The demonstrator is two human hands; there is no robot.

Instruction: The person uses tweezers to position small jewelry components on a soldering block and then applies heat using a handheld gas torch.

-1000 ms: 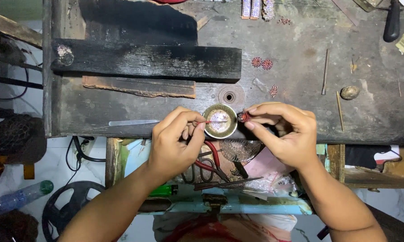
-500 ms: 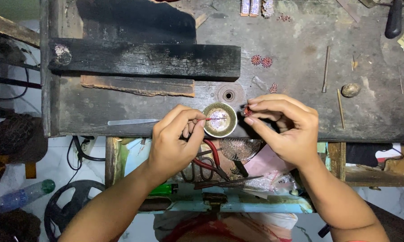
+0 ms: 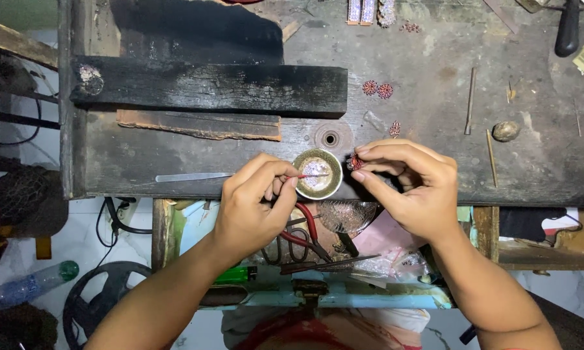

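Your left hand (image 3: pixel 256 204) pinches a thin red-tipped stick (image 3: pixel 308 175), fingers closed tight around it, with the tip reaching over the small round metal dish (image 3: pixel 318 174) at the near edge of the bench (image 3: pixel 175 152). Keep that hand braced on the bench edge so the tip dips only lightly into the pale contents of the dish; a small load is likely easier to place than a blob. Your right hand (image 3: pixel 408 188) sits just right of the dish, thumb and forefinger closed on a tiny red rosette ornament (image 3: pixel 355 162). Hold it by its rim, face turned toward the stick, and near the dish so the tip travels little. Similar red rosettes (image 3: pixel 377 89) lie farther back on the bench.
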